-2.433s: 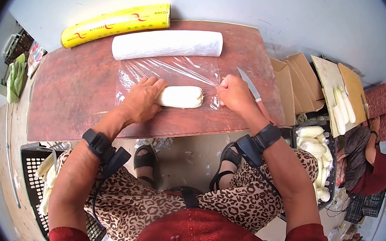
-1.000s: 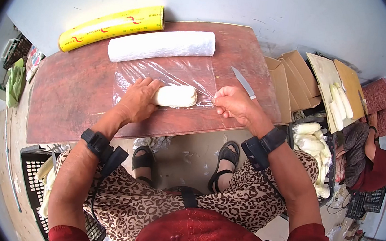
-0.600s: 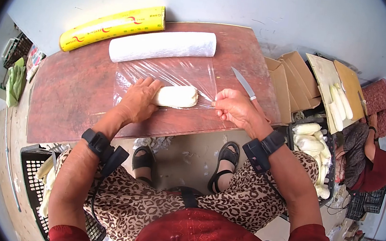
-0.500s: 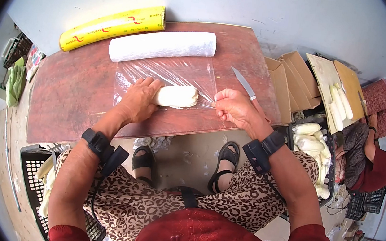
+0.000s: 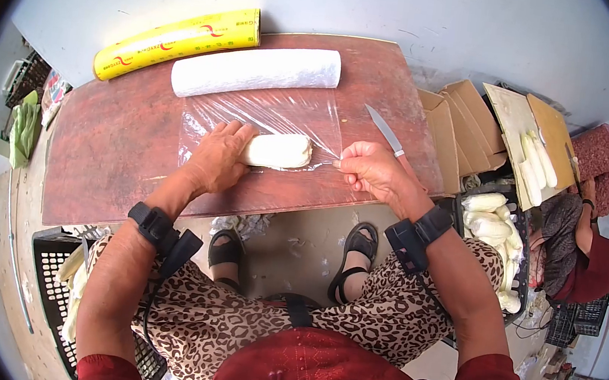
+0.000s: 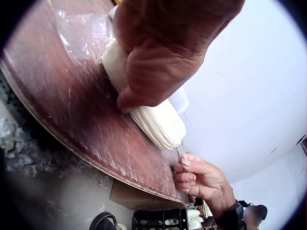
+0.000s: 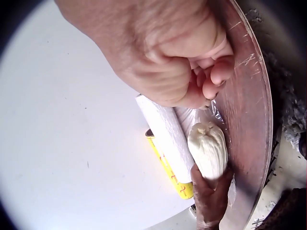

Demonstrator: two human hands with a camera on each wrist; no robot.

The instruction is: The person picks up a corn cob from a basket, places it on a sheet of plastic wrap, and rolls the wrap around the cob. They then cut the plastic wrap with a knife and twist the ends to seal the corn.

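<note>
A pale, oblong vegetable [image 5: 283, 151] with layered, creased sides lies across clear cling film [image 5: 260, 114] on the reddish table. My left hand [image 5: 220, 156] grips its left end, the thumb along the near side in the left wrist view. Off the other end, my right hand [image 5: 371, 169] pinches a gathered corner of the film between thumb and fingertips. The film is drawn into taut creases that run from the white film roll [image 5: 256, 73] to those fingertips. Just beyond the right hand lies a knife [image 5: 384, 130], its orange handle partly hidden by the hand.
Behind the roll, a yellow printed tube [image 5: 178, 42] lies against the wall. Cardboard [image 5: 469, 130] stands off the table's right edge. Crates with pale vegetables flank the legs, a left crate [image 5: 56, 289] and a right crate [image 5: 522, 290]. Another person [image 5: 599, 272] sits at far right.
The right hand has turned from a fist at the film's right edge to a fingertip pinch, drawing the film into a narrow gather. The left hand stays on the vegetable.
</note>
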